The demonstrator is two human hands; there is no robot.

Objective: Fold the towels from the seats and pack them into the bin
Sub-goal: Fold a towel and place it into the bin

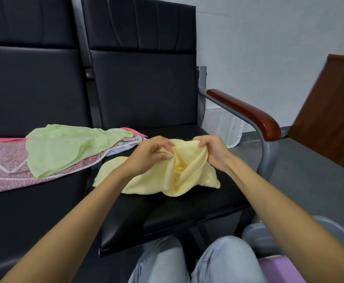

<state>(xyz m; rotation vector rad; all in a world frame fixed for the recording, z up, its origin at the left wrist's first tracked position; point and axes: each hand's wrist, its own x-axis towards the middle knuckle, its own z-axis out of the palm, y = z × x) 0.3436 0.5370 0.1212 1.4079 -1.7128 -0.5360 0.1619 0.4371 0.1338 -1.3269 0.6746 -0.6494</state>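
Nearest the camera, two knees in light blue jeans (pixel 187 262) are seen at the bottom edge. Just to their right, the rim of a grey bin (pixel 255 233) is visible, with something purple (pixel 279 270) lying in it; what it is cannot be told.

Both bare forearms are stretched forward over a black padded seat (pixel 167 217). A yellow towel (pixel 187 172) lies crumpled on this seat, its upper part lifted and bunched between the hands. Its left side is gripped by the left hand (pixel 148 154), the fingers curled round a fold of cloth. An upper edge is pinched by the right hand (pixel 214 150), with the thumb and fingers closed on it. The two hands are held close together but apart.

On the neighbouring seat (pixel 34 211) to the left, a green towel (pixel 65 148) is spread loosely on top of a pink patterned towel (pixel 3 166). A pale blue cloth (pixel 118 150) shows from under them, near the yellow towel.

Further back, the black backrests (pixel 144 78) stand upright. A reddish wooden armrest (pixel 244 113) on a grey metal frame is fixed at the right of the seat, and beyond it a brown wooden panel (pixel 330 127) is seen against a pale wall (pixel 269 37).
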